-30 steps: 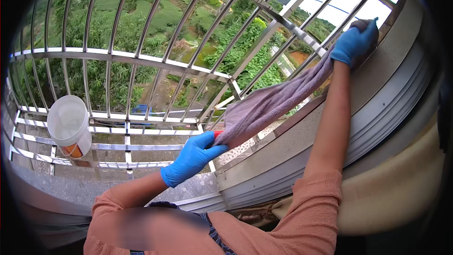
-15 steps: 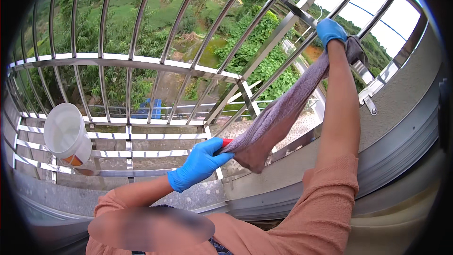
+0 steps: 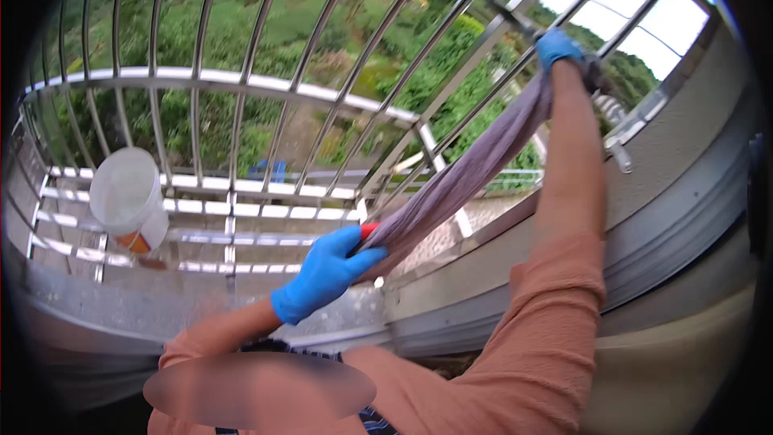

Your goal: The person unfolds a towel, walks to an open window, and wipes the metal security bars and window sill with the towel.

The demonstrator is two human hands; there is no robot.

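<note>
Cloth (image 3: 475, 163), long purple-grey towelling, runs diagonally from centre to upper right of frame; its edge, sagging half a second ago, is drawn in, so we have it straighter and seemingly better controlled. Our blue-gloved left hand (image 3: 320, 272) is closed on the lower end, beside a small red piece (image 3: 368, 230), mostly hidden. Our blue-gloved right hand (image 3: 559, 48) grips the upper end near the shiny metal grille (image 3: 322, 93); blur hides any contact. White plastic bucket (image 3: 126, 193): left of frame.
</note>
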